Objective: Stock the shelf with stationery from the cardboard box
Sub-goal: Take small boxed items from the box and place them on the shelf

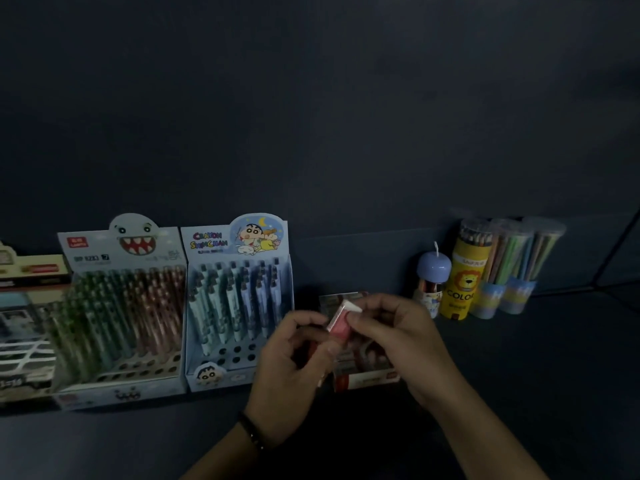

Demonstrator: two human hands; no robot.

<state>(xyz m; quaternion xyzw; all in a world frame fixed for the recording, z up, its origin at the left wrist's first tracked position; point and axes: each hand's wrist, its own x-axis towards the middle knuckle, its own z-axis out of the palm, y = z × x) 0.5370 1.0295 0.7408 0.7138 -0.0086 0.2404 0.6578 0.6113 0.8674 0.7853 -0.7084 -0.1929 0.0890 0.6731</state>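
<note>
Both forearms reach forward from the lower edge of the view and meet above the shelf (540, 368). The left hand (294, 362), back toward the camera and fingers curled, pinches the lower end of a small pink item (340, 323). The right hand (398, 341), fingers likewise curled, pinches its upper, white end. The item is held tilted, just above a small display box (363, 380) standing on the shelf, right of the cartoon pen display (239, 299).

The dark shelf (536, 375) carries stacked packs (24, 323), a shark-faced pen box (117, 327), a cartoon pen box (235, 306), a small carton (367, 377), a blue-capped jar (431, 282), a yellow pencil tube (465, 282) and clear pencil tubes (509, 265).
</note>
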